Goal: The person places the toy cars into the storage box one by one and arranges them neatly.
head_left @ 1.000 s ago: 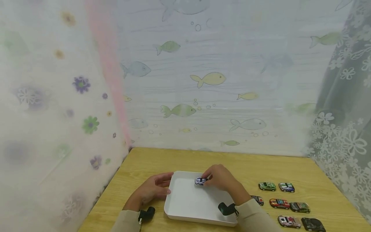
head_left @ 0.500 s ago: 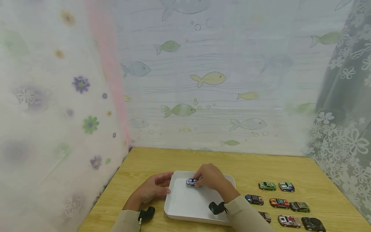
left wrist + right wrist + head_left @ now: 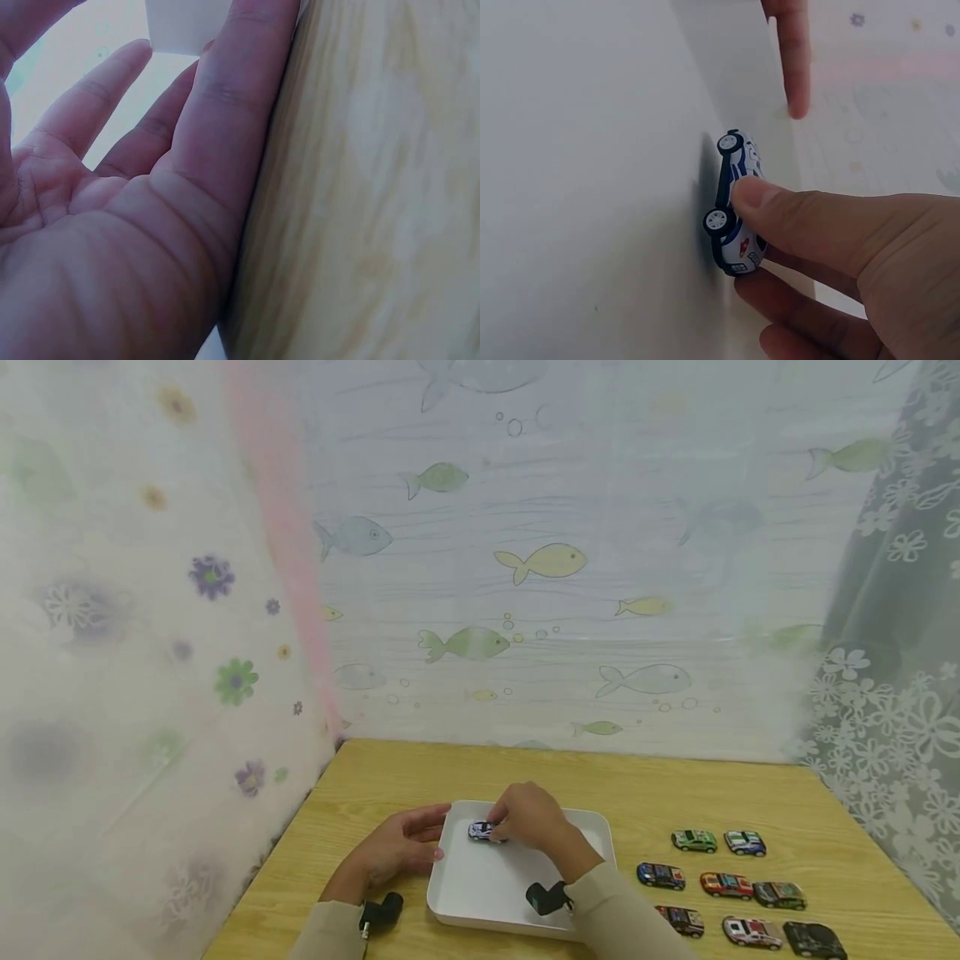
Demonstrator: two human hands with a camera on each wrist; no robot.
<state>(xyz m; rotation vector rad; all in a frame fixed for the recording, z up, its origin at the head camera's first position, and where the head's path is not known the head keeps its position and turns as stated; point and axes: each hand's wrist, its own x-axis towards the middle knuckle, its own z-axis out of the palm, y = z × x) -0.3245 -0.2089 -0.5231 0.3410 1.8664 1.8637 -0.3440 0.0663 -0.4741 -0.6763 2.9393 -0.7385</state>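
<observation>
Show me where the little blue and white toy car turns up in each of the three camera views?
Head: the blue and white toy car sits low, centre, pinched by the right hand on the white tray.
Left wrist: not in it.
Right wrist: centre, pinched by the thumb and fingers.
Shared landmark: the white tray, a corner of which shows top centre in the left wrist view.

A child's play corner in a home is showing here: translucent curtains printed with cartoon fish and bubbles (image 3: 540, 562) are hanging behind a light wooden table (image 3: 675, 785), a sheet dotted with purple and green flowers (image 3: 212, 578) is draping the left side, and grey floral lace (image 3: 892, 693) is closing off the right. Small toy cars (image 3: 738, 889) are sitting in rows on the tabletop beside a white plastic tray (image 3: 592, 835), with no tools, shelving or office gear appearing around them.
</observation>
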